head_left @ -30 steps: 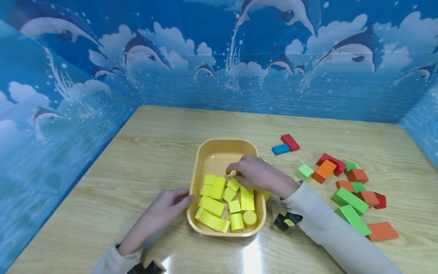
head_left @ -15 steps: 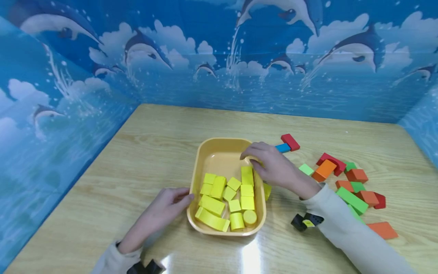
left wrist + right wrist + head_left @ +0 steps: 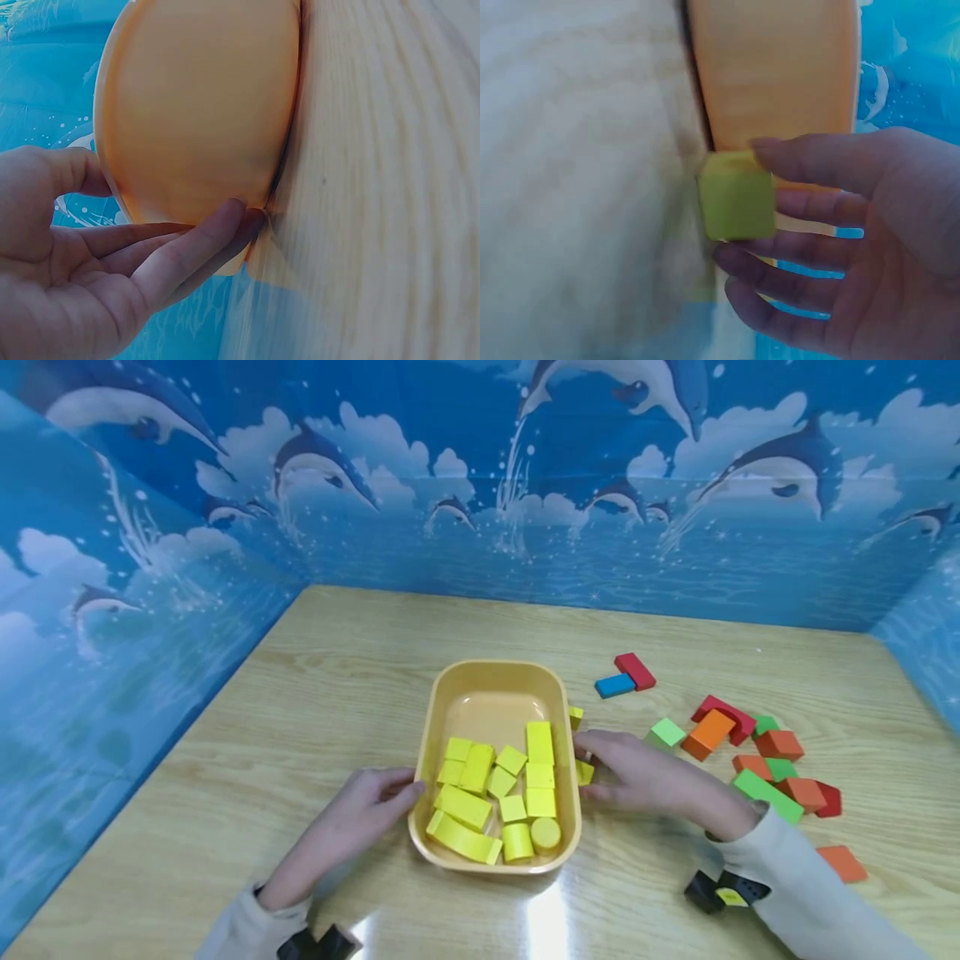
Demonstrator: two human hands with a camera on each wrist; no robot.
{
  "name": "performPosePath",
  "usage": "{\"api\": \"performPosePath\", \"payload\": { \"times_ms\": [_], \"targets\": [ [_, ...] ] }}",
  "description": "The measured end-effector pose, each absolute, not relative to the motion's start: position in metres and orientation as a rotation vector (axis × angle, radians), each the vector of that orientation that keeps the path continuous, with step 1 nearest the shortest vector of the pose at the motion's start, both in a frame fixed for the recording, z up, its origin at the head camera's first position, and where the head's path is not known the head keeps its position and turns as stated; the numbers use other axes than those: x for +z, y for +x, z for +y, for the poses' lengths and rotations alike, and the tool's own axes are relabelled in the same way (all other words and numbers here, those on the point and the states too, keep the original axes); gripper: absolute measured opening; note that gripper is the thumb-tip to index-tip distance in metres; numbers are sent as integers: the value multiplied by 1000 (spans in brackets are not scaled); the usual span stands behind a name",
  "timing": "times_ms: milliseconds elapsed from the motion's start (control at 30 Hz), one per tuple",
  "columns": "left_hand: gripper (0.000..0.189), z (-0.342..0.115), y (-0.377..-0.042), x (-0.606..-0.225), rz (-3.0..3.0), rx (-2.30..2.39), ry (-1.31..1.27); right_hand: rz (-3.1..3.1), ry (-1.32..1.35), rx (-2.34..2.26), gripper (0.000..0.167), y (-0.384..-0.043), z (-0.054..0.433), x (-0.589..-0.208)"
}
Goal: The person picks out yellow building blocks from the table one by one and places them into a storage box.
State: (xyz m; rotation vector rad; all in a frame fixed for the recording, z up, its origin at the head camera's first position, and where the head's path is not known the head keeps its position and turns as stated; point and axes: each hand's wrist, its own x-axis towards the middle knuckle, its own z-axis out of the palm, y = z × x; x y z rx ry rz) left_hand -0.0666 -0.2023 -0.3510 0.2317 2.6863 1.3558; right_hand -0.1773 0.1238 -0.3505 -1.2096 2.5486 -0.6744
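Note:
A yellow-orange plastic tray stands on the table with several yellow blocks in its near half. My left hand rests against the tray's left side. In the left wrist view its thumb touches the rim, and fairly straight fingers lie along the outer wall. Just outside the tray's right wall, my right hand pinches a yellow block between thumb and fingers. That block is partly hidden by the hand in the head view.
Another yellow block lies by the tray's right wall, farther back. Blue and red blocks lie behind it. Several orange, green and red blocks are scattered at right, partly behind the right arm. A dolphin-print curtain surrounds the table.
My right hand has moved from above the blocks inside the tray, out over the right rim, and down to the yellow block outside. A yellow oblong block shows inside the tray's right side. Left hand unmoved.

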Motion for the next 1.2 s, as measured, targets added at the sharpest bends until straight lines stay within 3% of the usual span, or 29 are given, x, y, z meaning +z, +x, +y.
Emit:
{"api": "performPosePath", "payload": {
  "times_ms": [400,800,1200],
  "targets": [
    [37,-203,-67,-352,2685,1351,246,2603,-1281,-607,53,-170,123,-358],
    [37,-203,-67,-352,2689,1344,242,2616,-1262,-549,54,-173,125,-357],
    [38,-203,-66,-352,2692,1354,243,2849,-1246,-725,49,-197,126,-307]
  ]
}}
